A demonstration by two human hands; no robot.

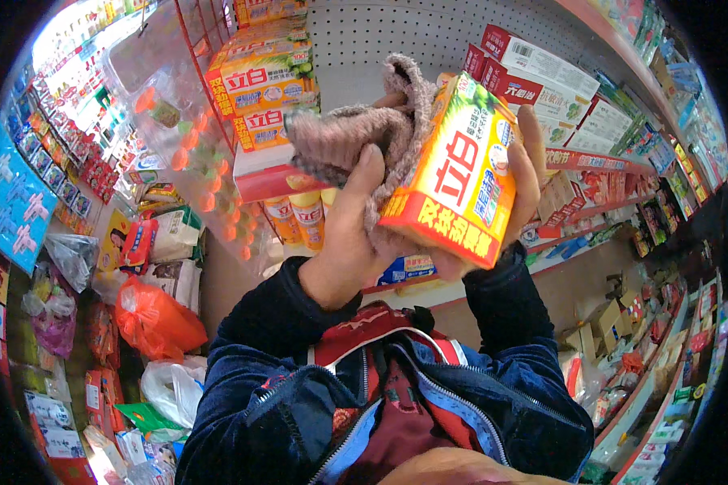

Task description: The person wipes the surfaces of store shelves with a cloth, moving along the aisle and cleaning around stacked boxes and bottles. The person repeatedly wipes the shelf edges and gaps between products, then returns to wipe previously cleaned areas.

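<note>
In my right hand (pixel 525 176) is a yellow and orange soap pack (pixel 461 170) bearing large red writing, tilted with its printed face towards me. My left hand (pixel 352 224) grips a greyish-pink towelling cloth (pixel 364 133), bunched up, with part of it lying against the pack's left side. Some of the left fingers are hidden in the folds. Beyond my hands, matching soap packs (pixel 267 91) stand stacked on a shelf with a red front edge (pixel 273 182).
White and dark-red toothpaste-like cartons (pixel 540 85) are piled on the shelf at right. A red wire rack (pixel 203 73) rises at left. Yellow bottles (pixel 306 218) stand below. Bags, including a red plastic bag (pixel 158 318), crowd the floor at left; loaded shelves (pixel 643 388) curve along the right.
</note>
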